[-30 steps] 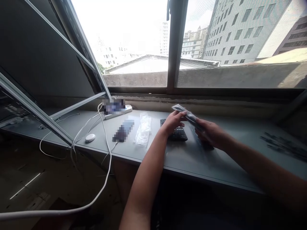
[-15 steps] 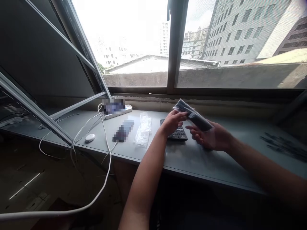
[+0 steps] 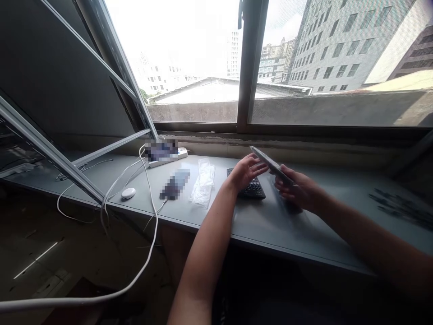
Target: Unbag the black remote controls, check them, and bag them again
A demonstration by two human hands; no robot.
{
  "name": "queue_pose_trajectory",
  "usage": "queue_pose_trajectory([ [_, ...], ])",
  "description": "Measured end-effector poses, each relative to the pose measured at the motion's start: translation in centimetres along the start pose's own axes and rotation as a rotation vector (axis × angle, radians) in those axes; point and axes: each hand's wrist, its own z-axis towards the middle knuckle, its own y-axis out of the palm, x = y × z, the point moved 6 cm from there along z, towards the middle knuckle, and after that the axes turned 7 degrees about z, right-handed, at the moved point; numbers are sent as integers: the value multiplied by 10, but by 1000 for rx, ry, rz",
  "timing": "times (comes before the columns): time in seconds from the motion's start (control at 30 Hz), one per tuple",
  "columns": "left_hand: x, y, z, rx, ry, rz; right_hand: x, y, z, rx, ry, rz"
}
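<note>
My right hand (image 3: 301,187) grips a dark remote control in a clear plastic sleeve (image 3: 272,166), held edge-on and tilted above the table. Fingers apart, my left hand (image 3: 246,171) is open beside the sleeve's left side; whether a fingertip touches it I cannot tell. Below the hands, black remote controls with many buttons (image 3: 253,189) lie on the table, partly covered by my left hand. Under my right hand another dark item in clear plastic (image 3: 293,207) rests on the tabletop, mostly hidden.
Clear plastic sleeves (image 3: 203,183) lie left of my left arm. Further left are a blurred phone-like item (image 3: 175,184) on a cable, a round white case (image 3: 128,193) and a power strip (image 3: 182,153). White cable (image 3: 154,234) loops over the table edge. Dark thin items (image 3: 402,207) lie far right.
The sleeved remote control has turned from showing its broad face to edge-on in my right hand. My left hand's fingers have come off it and spread.
</note>
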Motion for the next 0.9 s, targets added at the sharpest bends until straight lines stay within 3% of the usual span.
queue_pose_trajectory([
  [0.13,-4,-1,1,22,-55,-11,-7,2,-9,159,-180,-311],
  [0.3,-3,-7,1,120,-6,77,-8,9,-16,187,-230,-483],
  [0.43,-2,-13,3,213,13,35,-9,9,-16,185,-209,-491],
  [0.7,3,-25,9,348,84,-26,-7,14,-15,59,-200,-424],
  [0.9,0,-31,9,403,45,-43,-11,8,-13,122,-295,-464],
])
